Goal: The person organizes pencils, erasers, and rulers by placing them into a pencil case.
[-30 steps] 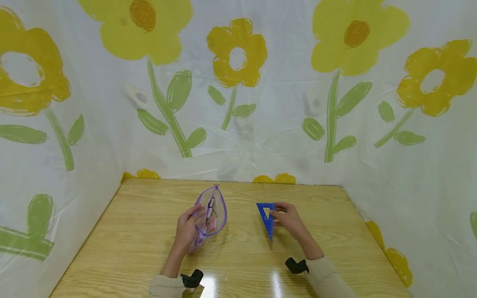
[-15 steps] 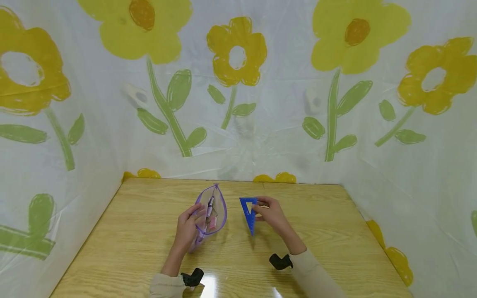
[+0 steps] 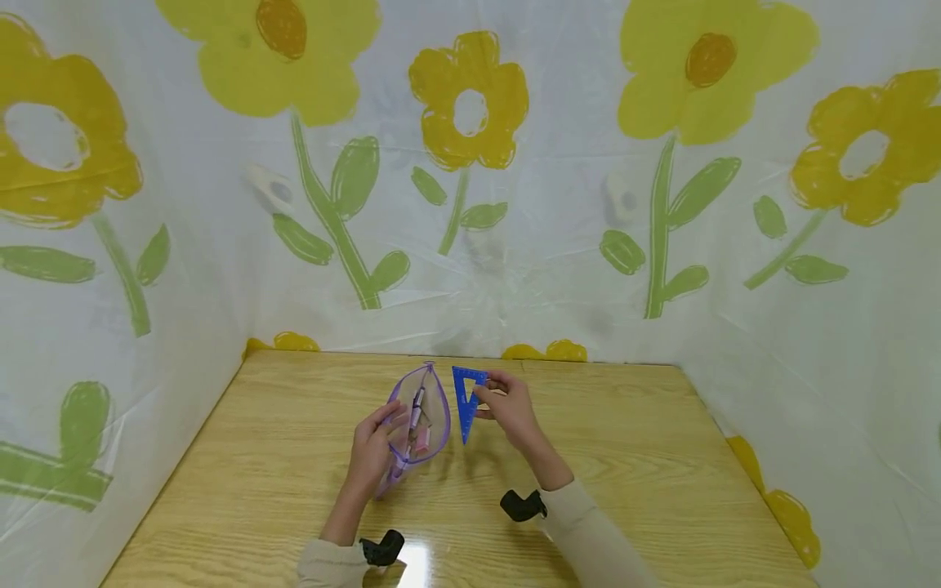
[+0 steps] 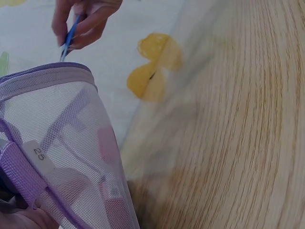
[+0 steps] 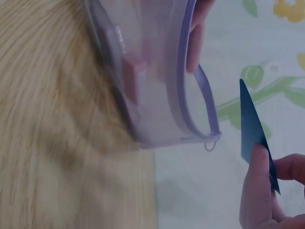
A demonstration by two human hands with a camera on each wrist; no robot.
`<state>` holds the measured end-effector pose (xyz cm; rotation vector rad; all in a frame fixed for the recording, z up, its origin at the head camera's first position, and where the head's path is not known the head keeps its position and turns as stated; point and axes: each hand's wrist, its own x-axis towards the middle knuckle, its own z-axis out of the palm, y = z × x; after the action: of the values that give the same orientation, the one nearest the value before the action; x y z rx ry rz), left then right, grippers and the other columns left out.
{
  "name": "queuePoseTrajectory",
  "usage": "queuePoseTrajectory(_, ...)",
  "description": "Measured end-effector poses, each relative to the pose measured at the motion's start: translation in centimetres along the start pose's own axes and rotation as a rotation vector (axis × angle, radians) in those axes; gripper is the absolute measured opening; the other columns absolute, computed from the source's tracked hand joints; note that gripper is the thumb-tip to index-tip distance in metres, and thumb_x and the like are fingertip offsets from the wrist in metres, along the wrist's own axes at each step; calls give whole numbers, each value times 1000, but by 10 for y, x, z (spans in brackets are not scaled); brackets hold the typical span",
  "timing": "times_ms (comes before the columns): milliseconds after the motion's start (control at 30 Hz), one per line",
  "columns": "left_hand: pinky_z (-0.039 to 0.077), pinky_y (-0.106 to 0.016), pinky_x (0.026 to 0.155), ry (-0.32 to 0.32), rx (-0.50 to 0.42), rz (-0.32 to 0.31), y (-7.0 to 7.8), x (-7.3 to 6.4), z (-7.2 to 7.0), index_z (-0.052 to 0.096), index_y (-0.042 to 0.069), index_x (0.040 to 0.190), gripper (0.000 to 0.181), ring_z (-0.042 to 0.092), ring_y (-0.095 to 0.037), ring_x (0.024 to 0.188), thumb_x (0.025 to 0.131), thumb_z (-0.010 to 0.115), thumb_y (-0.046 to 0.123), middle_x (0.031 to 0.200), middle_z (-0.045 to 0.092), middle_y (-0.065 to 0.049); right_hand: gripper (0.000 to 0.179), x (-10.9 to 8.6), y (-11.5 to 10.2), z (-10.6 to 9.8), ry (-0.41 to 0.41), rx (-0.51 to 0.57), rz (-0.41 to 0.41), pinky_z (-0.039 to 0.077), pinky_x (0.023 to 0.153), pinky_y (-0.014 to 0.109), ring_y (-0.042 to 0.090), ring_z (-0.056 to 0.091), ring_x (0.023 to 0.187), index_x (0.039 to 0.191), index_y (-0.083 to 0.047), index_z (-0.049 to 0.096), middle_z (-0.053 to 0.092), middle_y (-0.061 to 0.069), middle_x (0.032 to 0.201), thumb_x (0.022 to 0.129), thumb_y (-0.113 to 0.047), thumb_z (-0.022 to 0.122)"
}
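My left hand [image 3: 373,449] grips a see-through mesh pencil case [image 5: 159,107] with purple trim by its near side. The case's zip mouth gapes wide toward the right. Inside it, a pen [image 3: 416,408] and a pink-and-white eraser [image 5: 134,76] show through the mesh. Between thumb and fingers, my right hand [image 3: 510,406] pinches a blue set square [image 3: 466,400] with a triangular cut-out, one sharp corner pointing down. The set square is held up just right of the case's mouth, apart from it. A tag marked 25 [image 4: 39,155] shows on the case in the left wrist view.
Below both hands lies a wood-grain table [image 3: 632,457]. White cloth walls [image 3: 544,261] with yellow flowers stand along its back and sides. A black wrist camera [image 3: 382,548] sits at the left sleeve, another black wrist camera [image 3: 524,505] at the right.
My right hand has carried the set square leftward and slightly up, from well right of the pencil case to close beside its mouth. The left hand and case have stayed nearly still.
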<state>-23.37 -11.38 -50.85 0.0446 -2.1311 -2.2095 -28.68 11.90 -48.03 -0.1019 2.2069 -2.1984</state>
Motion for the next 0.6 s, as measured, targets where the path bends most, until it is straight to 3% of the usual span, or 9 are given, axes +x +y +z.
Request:
queuePoseTrajectory(367,29,-13,38,26,-6,12,-2,2,2,46,-14,144,46,60,-37,124,101,30,-6,142,55,-30,42,4,-3,34,26,70,-49,66,73,49,12,64,74,132,11,53,58,8,95,95,-2,66)
queuePoseTrajectory(600,35,-16,49,44,18,50,0,0,1,44,-17,143,46,57,-44,128,101,28,-6,139,55,-33,40,2,-1,50,49,89,-55,66,63,34,13,64,73,129,10,56,58,8,93,92,-1,67)
